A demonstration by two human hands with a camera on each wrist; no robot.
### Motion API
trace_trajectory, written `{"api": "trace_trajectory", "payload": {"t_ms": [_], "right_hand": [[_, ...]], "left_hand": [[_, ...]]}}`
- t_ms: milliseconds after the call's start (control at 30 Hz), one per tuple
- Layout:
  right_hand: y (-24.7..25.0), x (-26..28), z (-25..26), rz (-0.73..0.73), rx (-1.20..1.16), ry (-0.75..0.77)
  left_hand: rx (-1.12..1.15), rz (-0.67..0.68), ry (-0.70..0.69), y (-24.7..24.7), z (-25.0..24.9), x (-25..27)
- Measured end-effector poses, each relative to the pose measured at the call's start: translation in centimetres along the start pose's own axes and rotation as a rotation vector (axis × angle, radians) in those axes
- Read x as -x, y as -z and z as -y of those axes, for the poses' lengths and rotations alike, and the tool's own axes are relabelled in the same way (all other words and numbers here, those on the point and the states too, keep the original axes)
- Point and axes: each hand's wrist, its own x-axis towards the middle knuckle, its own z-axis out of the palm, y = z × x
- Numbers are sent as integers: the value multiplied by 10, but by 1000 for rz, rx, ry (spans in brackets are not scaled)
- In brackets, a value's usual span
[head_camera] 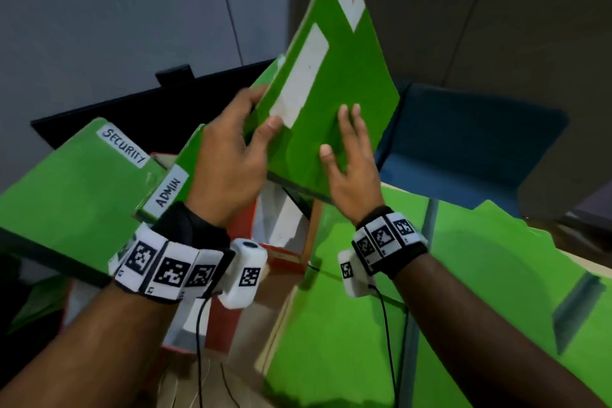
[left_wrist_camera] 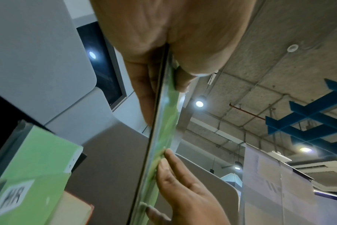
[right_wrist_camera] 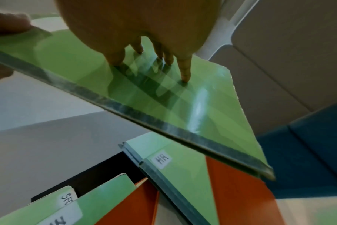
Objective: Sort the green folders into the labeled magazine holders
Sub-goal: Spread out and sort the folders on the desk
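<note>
Flat green card folder w/ white labels (head_camera: 334, 76) held tilted in air above orange magazine holders (head_camera: 245, 225). Left hand (head_camera: 228, 156) clamps its edge, thumb on front, fingers behind. Right hand (head_camera: 351, 162) flat on cover, fingers straight. Folders marked SECURITY (head_camera: 76, 182), ADMIN (head_camera: 178, 182), HR (right_wrist_camera: 175, 161) stand in holders.

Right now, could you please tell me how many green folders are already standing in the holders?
3: the SECURITY folder at far left, the ADMIN folder beside it, and the HR folder behind the held folder. Others may be hidden.
</note>
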Motion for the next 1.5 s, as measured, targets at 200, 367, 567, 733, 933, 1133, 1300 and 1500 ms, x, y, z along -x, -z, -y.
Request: {"api": "trace_trajectory", "payload": {"t_ms": [200, 367, 567, 733, 933, 1133, 1300, 1500], "right_hand": [[-34, -28, 22, 101, -52, 120], [-68, -37, 13, 125, -90, 81], [-96, -40, -1, 185, -116, -105], [-119, -46, -19, 305, -77, -212], [-142, -46, -41, 389, -92, -297], [-159, -42, -62, 498, -38, -341], [-179, -47, -83, 658, 143, -390], [-167, -50, -86, 603, 42, -454]], "left_hand": [[-143, -129, -61, 28, 10, -27], [-238, -95, -43, 28, 32, -42], [-311, 28, 93, 2, 78, -58], [-352, 197, 250, -22, 112, -68], [-362, 428, 444, -37, 137, -69], [-580, 477, 451, -38, 155, -63], [-672, 500, 382, -40, 151, -52], [-657, 508, 408, -43, 149, -45]]}}
